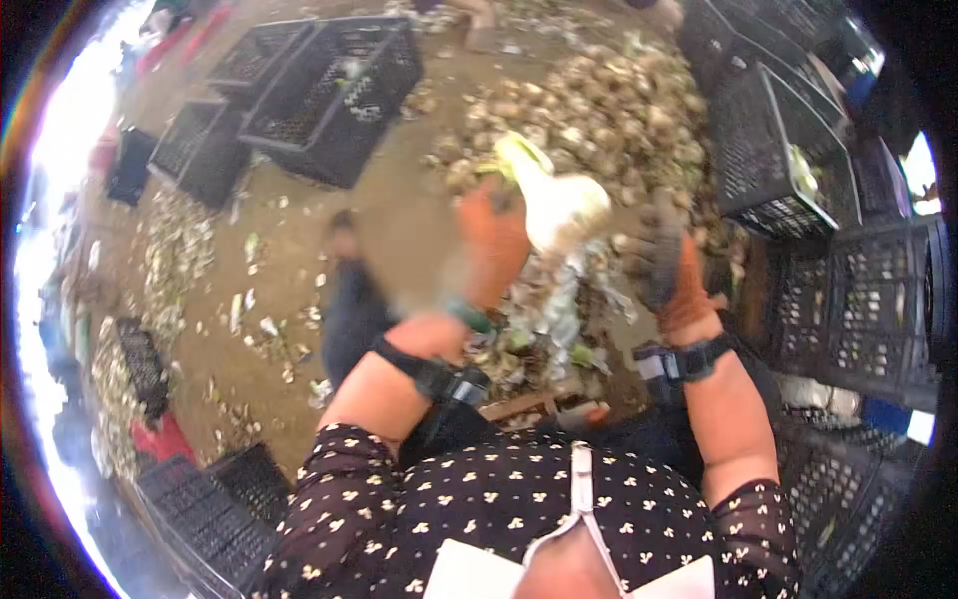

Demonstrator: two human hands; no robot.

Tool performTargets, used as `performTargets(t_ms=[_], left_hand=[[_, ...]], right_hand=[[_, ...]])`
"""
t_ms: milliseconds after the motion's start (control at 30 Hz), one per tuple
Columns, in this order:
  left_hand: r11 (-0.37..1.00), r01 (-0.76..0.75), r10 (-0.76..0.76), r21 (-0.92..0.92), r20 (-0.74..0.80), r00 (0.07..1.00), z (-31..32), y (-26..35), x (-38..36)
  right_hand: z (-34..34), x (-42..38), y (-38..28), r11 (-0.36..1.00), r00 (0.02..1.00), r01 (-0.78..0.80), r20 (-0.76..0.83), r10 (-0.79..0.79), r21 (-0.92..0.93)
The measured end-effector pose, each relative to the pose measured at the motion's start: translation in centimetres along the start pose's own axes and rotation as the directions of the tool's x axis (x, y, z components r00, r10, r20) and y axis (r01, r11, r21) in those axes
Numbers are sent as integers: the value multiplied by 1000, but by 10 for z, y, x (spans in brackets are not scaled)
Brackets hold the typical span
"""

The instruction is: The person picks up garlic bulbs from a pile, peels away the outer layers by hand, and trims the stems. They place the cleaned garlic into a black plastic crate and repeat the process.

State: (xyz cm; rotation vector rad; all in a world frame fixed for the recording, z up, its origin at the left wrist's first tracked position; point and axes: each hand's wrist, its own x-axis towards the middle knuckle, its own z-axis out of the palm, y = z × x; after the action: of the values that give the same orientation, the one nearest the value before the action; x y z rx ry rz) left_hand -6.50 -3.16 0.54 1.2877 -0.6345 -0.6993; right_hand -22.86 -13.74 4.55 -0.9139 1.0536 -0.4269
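Note:
A large white garlic bulb (567, 208) with a thick pale green stem is up in front of me, its brownish root end pointing down. My left hand (496, 240), in an orange glove with dark fingertips, is closed around the stem side of it. To the right of the bulb, apart from it, is my right hand (671, 265) in a similar orange and dark glove. Motion smears its fingers, and I cannot tell whether they hold anything. Below and between the hands lie loose pale skins and green leaf scraps (559, 314).
A big heap of bulbs (609, 115) spreads on the floor ahead. Black plastic crates (344, 105) stand at the front left, with another crate (773, 165) and stacked crates (863, 299) on the right. Scraps litter the brown floor (284, 235). Another person's limb (479, 25) shows at the top.

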Motion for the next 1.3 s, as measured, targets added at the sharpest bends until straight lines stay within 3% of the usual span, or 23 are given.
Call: performTargets(t_ms=[67, 133, 233, 300, 367, 433, 500, 533, 567, 600, 633, 700, 767, 833, 867, 900, 933, 967, 1033, 1133, 1233, 1267, 1300], left_hand=[[964, 40, -55, -264, -47, 997, 11, 28, -3], [887, 41, -2, 461, -85, 996, 12, 34, -13], [833, -260, 271, 489, 51, 961, 19, 43, -24], [854, -186, 186, 486, 49, 981, 29, 48, -30], [890, -182, 168, 419, 71, 983, 34, 37, -34], [745, -382, 254, 547, 296, 921, 33, 25, -41], [782, -361, 240, 507, 289, 927, 39, 20, -49], [914, -34, -45, 405, 183, 982, 41, 44, -41], [913, -34, -44, 406, 182, 982, 27, 25, -25], [883, -194, 162, 428, 111, 981, 5, -9, -3], [818, -339, 361, 465, 44, 932, -9, -26, 8], [760, -323, 390, 564, 2, 921, -18, -24, 13], [696, -303, 421, 650, -28, 907, -13, -5, 10], [803, 6, 70, 596, -104, 992, 12, 44, -9], [707, -357, 306, 611, 190, 933, 3, 29, -18], [710, -357, 304, 607, 194, 933, 7, 29, -27], [684, -413, 345, 602, 232, 910, 14, 31, -36], [654, -467, 384, 596, 270, 883, 19, 34, -40], [683, -492, 329, 540, 374, 867, 22, 44, -39], [952, -15, -30, 305, 145, 989, 28, 46, -38], [685, -267, 295, 678, 77, 952, -8, 0, -8], [684, -265, 296, 680, 73, 952, -22, 10, 0], [747, -139, 198, 650, -18, 980, -36, 27, 7]], right_hand=[[18, -8, 5, 991, 984, 22, 170, -44, 131], [27, -16, 7, 965, 928, -8, 361, -90, 261], [24, -10, 18, 876, 920, -18, 351, -175, 482], [25, -11, 17, 834, 904, 233, 205, -376, 501], [19, -4, 25, 812, 850, 488, 35, -525, 321], [-2, -6, 23, 594, 744, 664, 330, -580, -453], [4, -8, 23, 693, 776, 627, 206, -596, -357], [11, -9, 22, 770, 804, 591, 92, -588, -241], [15, -6, 19, 822, 826, 558, -18, -563, -111], [1, 24, 35, 831, 973, 213, -192, -130, 514], [-10, 5, 20, 833, 969, 55, 171, -177, 550], [24, -11, 13, 885, 994, 105, -39, -98, 454], [34, -18, 11, 869, 996, 5, 79, -51, 494], [31, -21, 10, 845, 985, -86, 173, -8, 527], [28, -20, 8, 884, 955, -23, 273, -119, 466], [25, -19, 6, 912, 900, 50, 378, -218, 407], [20, -8, 18, 901, 884, 434, 188, -428, 10], [8, -5, 24, 901, 885, 433, 186, -427, 8], [2, -15, 22, 280, 520, 820, 446, -729, -498], [-5, 3, 37, 541, 676, 735, 377, -633, -409], [2, 13, 44, 573, 634, 773, 306, -710, -271], [4, 1, 35, 868, 816, 458, 298, -496, 191], [7, -9, 25, 817, 877, -45, 415, -244, 575]])
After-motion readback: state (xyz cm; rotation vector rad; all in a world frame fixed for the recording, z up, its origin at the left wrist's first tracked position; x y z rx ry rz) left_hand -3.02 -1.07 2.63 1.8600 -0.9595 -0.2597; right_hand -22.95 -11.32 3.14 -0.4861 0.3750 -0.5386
